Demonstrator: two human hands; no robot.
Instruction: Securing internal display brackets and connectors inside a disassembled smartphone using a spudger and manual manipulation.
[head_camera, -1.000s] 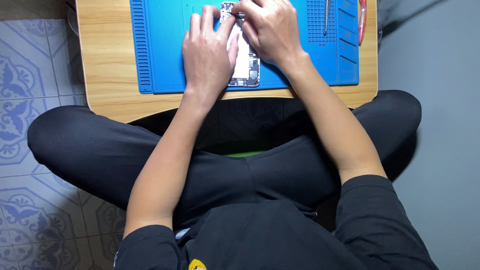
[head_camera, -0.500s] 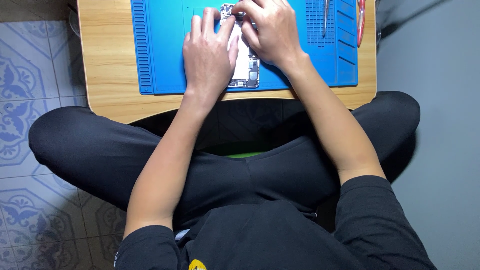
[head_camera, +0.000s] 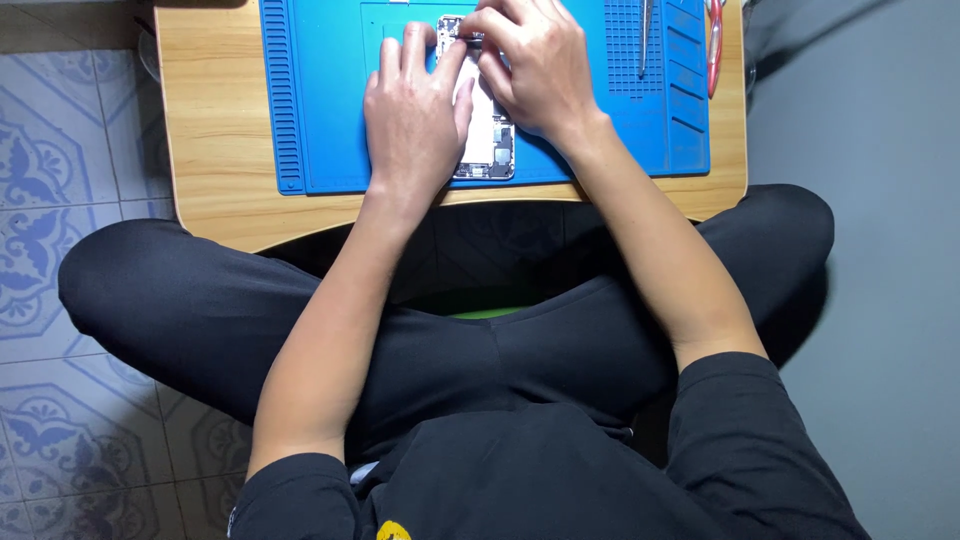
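An opened phone (head_camera: 487, 140) with its inner parts showing lies on a blue work mat (head_camera: 330, 100) on a low wooden table (head_camera: 215, 150). My left hand (head_camera: 412, 110) lies flat over the phone's left side, fingers pressed on it. My right hand (head_camera: 530, 65) is curled over the phone's upper end, fingertips pinched at a small part there; what it pinches is too small to tell. Most of the phone is hidden under both hands.
Thin metal tweezers (head_camera: 645, 40) and a red-handled tool (head_camera: 713, 45) lie on the mat's right side. My crossed legs in black trousers (head_camera: 200, 300) sit under the table's near edge. Patterned floor tiles (head_camera: 60, 150) are to the left, grey floor (head_camera: 880, 250) to the right.
The view has shifted slightly. Both hands stay on the phone in nearly the same place.
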